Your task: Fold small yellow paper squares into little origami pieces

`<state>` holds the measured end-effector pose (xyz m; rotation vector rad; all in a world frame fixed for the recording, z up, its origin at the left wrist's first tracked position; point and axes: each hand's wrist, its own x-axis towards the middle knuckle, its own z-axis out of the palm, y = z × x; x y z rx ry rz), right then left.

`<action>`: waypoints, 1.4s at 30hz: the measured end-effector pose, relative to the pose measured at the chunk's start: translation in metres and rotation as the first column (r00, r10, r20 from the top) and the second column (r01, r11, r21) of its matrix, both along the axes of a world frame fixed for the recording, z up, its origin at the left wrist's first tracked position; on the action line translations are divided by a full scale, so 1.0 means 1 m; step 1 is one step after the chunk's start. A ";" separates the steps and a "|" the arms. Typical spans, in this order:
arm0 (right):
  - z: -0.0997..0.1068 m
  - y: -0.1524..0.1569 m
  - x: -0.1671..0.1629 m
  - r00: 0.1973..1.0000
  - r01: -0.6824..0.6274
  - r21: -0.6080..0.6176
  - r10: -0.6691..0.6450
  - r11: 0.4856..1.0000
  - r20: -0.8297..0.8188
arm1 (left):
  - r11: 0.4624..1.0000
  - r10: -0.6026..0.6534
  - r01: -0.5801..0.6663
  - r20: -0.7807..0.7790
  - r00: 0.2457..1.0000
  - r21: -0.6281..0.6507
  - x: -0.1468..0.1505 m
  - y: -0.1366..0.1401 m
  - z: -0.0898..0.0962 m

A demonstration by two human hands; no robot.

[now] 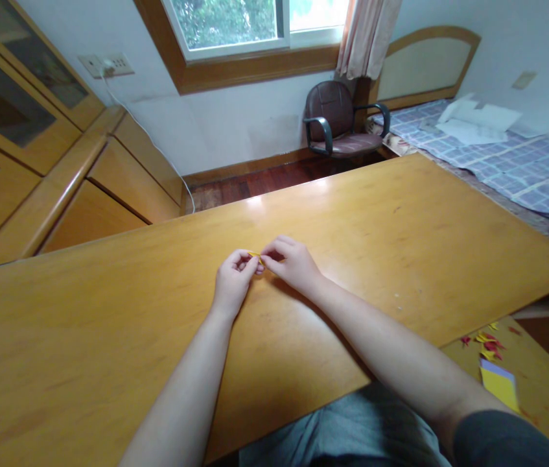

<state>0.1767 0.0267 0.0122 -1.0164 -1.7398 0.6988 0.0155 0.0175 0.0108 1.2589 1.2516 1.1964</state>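
Both my hands meet above the middle of the wooden table (157,311). Between them is a small piece of folded yellow paper (255,254), mostly covered by fingers. My left hand (236,279) pinches it from the left with thumb and curled fingers. Thumb and forefinger of my right hand (291,263) close on its right end. The paper's exact folded shape is too small to make out.
On a lower surface at the right lie several small red and yellow folded paper pieces (490,344) beside a stack of yellow paper (500,387). Beyond the table stand a brown chair (332,117) and a bed (507,155). A wooden cabinet (123,175) lines the left.
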 end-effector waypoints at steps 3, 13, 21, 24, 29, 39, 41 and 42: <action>0.001 -0.002 0.000 0.999 -0.010 0.022 0.009 1.000 0.038 | 1.000 -0.003 0.003 0.030 1.000 -0.005 -0.001 0.001 -0.001; 0.003 -0.006 -0.002 0.993 -0.018 0.100 0.006 0.995 0.120 | 1.000 -0.015 0.018 0.127 0.992 -0.019 -0.006 0.002 -0.005; -0.001 -0.004 -0.001 0.986 -0.003 0.221 -0.033 0.975 0.161 | 0.996 -0.029 0.047 0.225 0.974 -0.077 -0.006 0.004 -0.002; -0.001 -0.004 -0.001 0.984 -0.009 0.258 -0.037 0.966 0.172 | 0.995 -0.024 0.047 0.242 0.970 -0.088 -0.004 0.004 0.001; -0.001 -0.003 0.000 0.977 -0.026 0.300 -0.038 0.954 0.208 | 0.994 -0.022 0.049 0.265 0.964 -0.097 -0.003 0.003 0.004; -0.002 -0.002 0.002 0.971 -0.047 0.310 -0.029 0.950 0.235 | 0.990 -0.025 0.066 0.307 0.951 -0.125 -0.003 0.004 0.004; -0.002 -0.002 0.002 0.973 -0.041 0.307 -0.031 0.951 0.227 | 0.989 -0.033 0.076 0.310 0.950 -0.127 -0.004 0.003 0.004; -0.002 -0.002 0.002 0.975 -0.036 0.304 -0.033 0.952 0.221 | 0.988 -0.038 0.082 0.312 0.949 -0.129 -0.004 0.003 0.005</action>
